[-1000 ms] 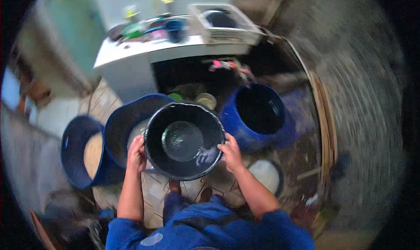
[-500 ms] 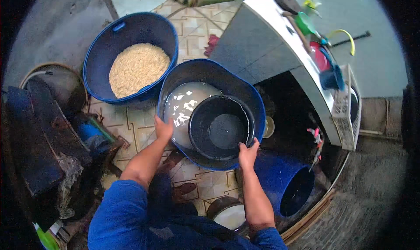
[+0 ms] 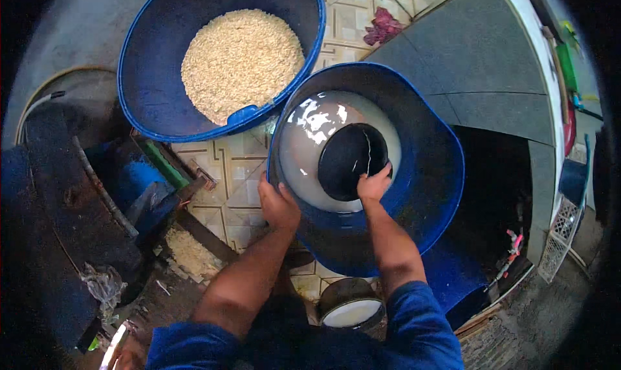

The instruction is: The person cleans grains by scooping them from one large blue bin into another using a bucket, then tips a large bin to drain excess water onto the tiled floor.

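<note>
A tiled floor with a pale, line-patterned surface runs beneath everything. To the right stands the counter, grey tiled on its side, with a dark opening below. In front of the person sits a large blue tub, its wall bowed out of round, with cloudy whitish liquid pooled in its far left part and bright glints on the surface. A second blue tub stands just beyond it to the left, heaped in the middle with pale grains. The black basin is inside the large blue tub, over the right side of the liquid; how deep it sits cannot be told. Near the person's legs, a dark pot holds something white. The right hand is clasped on the near right edge of the black basin, while the left hand grasps the near left rim of the large blue tub. A crumpled reddish cloth lies beside the counter's base.
</note>
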A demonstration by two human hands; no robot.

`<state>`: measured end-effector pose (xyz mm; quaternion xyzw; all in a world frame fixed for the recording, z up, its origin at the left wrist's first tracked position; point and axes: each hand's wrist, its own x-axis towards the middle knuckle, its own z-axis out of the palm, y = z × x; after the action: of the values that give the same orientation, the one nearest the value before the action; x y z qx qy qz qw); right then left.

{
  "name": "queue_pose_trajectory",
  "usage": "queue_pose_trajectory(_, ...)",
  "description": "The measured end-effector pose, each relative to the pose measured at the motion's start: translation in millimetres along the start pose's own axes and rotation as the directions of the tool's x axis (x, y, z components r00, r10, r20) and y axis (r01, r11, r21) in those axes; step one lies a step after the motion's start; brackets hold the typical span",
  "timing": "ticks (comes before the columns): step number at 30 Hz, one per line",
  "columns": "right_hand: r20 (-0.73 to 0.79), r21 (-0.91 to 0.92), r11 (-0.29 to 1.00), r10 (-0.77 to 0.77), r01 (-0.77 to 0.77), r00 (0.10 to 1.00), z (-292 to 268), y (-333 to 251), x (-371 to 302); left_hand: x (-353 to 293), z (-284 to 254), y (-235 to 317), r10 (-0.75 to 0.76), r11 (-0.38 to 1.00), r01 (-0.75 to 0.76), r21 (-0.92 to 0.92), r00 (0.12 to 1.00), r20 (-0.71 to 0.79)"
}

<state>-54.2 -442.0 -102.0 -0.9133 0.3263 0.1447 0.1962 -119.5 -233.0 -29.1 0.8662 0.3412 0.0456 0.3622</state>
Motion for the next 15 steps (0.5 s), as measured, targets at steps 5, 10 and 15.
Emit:
queue_pose_trajectory(5, 0.060, -0.108, 0.993, 0.052, -0.045, 0.997, 43.2, -13.4, 16.8, 1.3, -7.6, 10.7, 0.009, 1.000, -0.009, -0.007, 0.999, 0.045)
queue_pose_trajectory(10, 0.023, -0.190, 0.980, 0.058, -0.053, 0.998, 79.5, -16.6, 21.9, 3.3, -7.3, 4.1, -0.057, 0.998, 0.058, -0.005, 0.992, 0.109)
queue_pose_trajectory(15, 0.058, -0.267, 0.964, 0.007, 0.009, 0.998, 100.6, -25.7, 26.9, 1.6, -8.9, 1.0, -0.062, 0.998, 0.061, 0.008, 0.990, 0.125)
